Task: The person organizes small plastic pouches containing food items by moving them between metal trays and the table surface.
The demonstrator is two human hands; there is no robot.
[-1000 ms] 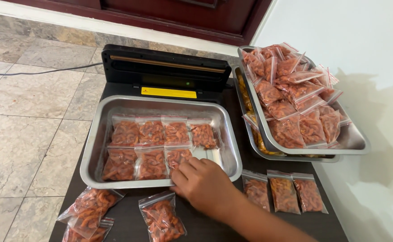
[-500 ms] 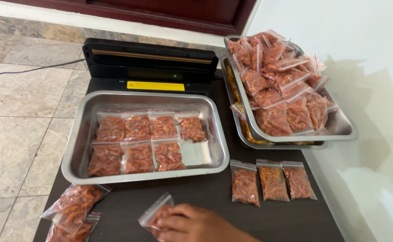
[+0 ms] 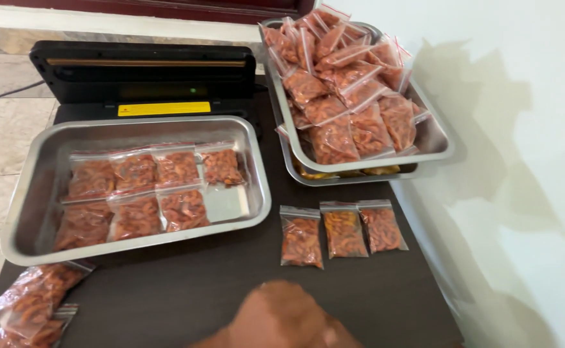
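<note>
Blurred by motion, one hand [image 3: 282, 316] sits at the bottom edge of the head view, low over the dark counter [image 3: 185, 283]; I cannot tell which hand it is, whether its fingers are spread or closed, or whether it holds anything. No second hand is in view.

Nearest it, just ahead and to its right, three small clear zip bags of orange-red dried pieces [image 3: 341, 230] lie side by side on the counter, flat, sealed end away from the hand, apart from it. Ahead and to its left stands a shallow rectangular steel tray [image 3: 256, 206] holding seven such bags laid flat in two rows; the near right corner of the tray floor is bare, so by my judgement this tray is mostly filled, with room for about one more. Far ahead to the right, two stacked steel trays [image 3: 440, 145] carry a heaped pile of the same bags [image 3: 347, 84]. To the hand's far left, at the counter's edge, looser, bigger bags of the same pieces [image 3: 28, 303] wait. Behind the shallow tray sits a black sealing machine with a yellow label [image 3: 147, 80].
</note>
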